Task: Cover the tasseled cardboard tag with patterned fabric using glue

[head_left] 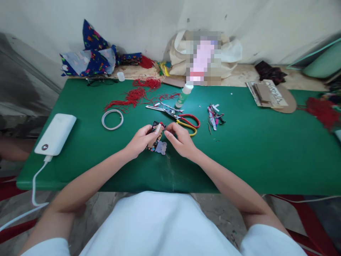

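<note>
My left hand (pixel 138 142) and right hand (pixel 180 141) pinch a small patterned card (pixel 156 137) between their fingertips, just above the green table (pixel 253 149). Scissors (pixel 178 119) lie just beyond my right hand; a tape ring (pixel 112 119) sits beyond my left.

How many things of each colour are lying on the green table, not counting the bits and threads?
White: 2, the white rectangular power bank and the white tape ring
Red and yellow: 1, the red-and-yellow-handled metal scissors
Green: 1, the small green glue bottle with white cap
Patterned: 1, the small dark patterned fabric piece held by the left hand and right hand
Total: 5
</note>
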The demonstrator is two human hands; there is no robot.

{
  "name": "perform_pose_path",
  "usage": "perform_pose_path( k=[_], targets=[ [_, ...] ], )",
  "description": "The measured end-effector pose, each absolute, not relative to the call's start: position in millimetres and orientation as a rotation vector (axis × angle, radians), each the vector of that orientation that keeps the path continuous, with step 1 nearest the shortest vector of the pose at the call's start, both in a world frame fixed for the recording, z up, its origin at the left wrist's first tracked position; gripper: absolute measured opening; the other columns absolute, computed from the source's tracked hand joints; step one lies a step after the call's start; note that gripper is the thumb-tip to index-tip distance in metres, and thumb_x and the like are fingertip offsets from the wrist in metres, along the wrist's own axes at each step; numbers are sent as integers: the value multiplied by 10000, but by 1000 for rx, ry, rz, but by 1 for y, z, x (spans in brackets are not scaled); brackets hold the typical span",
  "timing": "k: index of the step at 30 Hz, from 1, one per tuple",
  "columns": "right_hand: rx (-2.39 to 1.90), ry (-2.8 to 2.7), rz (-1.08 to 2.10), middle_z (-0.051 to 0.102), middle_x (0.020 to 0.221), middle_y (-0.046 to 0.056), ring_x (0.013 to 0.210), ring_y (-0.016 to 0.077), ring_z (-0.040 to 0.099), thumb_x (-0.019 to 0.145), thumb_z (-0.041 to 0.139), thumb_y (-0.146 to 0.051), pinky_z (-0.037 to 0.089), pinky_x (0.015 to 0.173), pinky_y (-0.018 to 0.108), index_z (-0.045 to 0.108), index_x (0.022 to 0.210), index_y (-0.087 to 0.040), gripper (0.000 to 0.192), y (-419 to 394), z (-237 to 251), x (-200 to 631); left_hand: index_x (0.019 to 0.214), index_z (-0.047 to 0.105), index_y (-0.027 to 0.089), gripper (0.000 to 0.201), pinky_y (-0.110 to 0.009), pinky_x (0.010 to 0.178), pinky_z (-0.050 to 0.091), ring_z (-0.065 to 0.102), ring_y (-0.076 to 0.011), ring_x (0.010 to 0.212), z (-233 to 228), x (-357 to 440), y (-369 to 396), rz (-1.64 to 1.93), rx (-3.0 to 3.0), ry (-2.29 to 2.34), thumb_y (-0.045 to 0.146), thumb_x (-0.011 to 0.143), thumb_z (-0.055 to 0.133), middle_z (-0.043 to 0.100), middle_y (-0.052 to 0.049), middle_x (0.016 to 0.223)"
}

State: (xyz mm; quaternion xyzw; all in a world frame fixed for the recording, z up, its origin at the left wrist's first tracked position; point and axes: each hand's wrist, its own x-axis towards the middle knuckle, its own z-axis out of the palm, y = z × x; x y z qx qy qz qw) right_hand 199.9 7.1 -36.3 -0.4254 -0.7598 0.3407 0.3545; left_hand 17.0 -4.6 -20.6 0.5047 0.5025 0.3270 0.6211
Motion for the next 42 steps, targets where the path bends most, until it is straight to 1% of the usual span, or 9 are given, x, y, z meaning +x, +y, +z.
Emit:
perform_pose_path(
  k=[3,7,10,12,20,23,30,36,42],
  targets=[
    [-1028,-2032,987,459,621,-20,588,106,414,957,449,-439,317,583,257,473,659,-181,395,5,-41,196,976,591,136,457,-242,702,469,585,-151,833,-23,19,-5,754,1103,1123,532,750,632,637,-40,900],
    [-1000,-1999,1031,431,597,-28,560,90,387,978,400,-478,290,554,245,433,630,-179,459,1,-44,194,955,631,136,459,-249,743,477,599,-162,867,-20,17,-3,725,1105,1072,510,696,700,660,-36,870],
    [-948,-1987,1052,391,573,-40,538,81,362,994,354,-488,290,550,241,397,614,-184,489,0,-41,196,919,650,141,436,-256,754,487,610,-151,828,-14,13,0,644,1123,1017,462,644,759,670,-17,828],
    [-903,-2004,1066,365,555,-48,518,75,339,1000,340,-486,283,541,239,385,604,-185,500,0,-38,198,874,651,131,404,-248,687,482,601,-132,737,-12,10,1,575,1135,993,436,638,771,659,-8,768],
    [-797,-2124,1003,354,533,-51,494,69,333,1005,344,-452,258,538,240,358,594,-190,487,-2,-38,199,866,470,168,350,-152,486,394,516,-43,577,-14,10,0,552,1212,981,342,703,726,599,39,772],
    [-807,-2140,962,334,534,-55,492,70,319,1009,336,-415,249,543,244,320,598,-198,465,-2,-39,198,880,454,177,295,-150,446,378,482,-29,522,-16,10,-2,551,1278,977,328,760,677,576,53,758],
    [-814,-2180,930,327,520,-57,479,76,323,1004,334,-360,242,541,252,317,604,-206,428,-4,-41,198,857,427,204,182,-160,414,359,481,-58,410,-18,6,-4,504,1430,991,264,833,596,466,112,508],
    [-827,-2195,923,319,518,-52,489,83,316,1005,313,-397,238,541,262,313,602,-209,444,-4,-41,198,841,416,207,183,-157,411,352,497,-62,403,-17,5,-3,481,1461,984,285,853,581,482,107,498],
    [-776,-2218,957,350,522,-49,490,76,323,1013,286,-451,260,547,251,346,609,-199,479,-1,-39,199,829,436,191,194,-168,426,407,528,-75,433,-11,4,-1,403,1415,899,333,874,561,512,75,515]
  ],
)
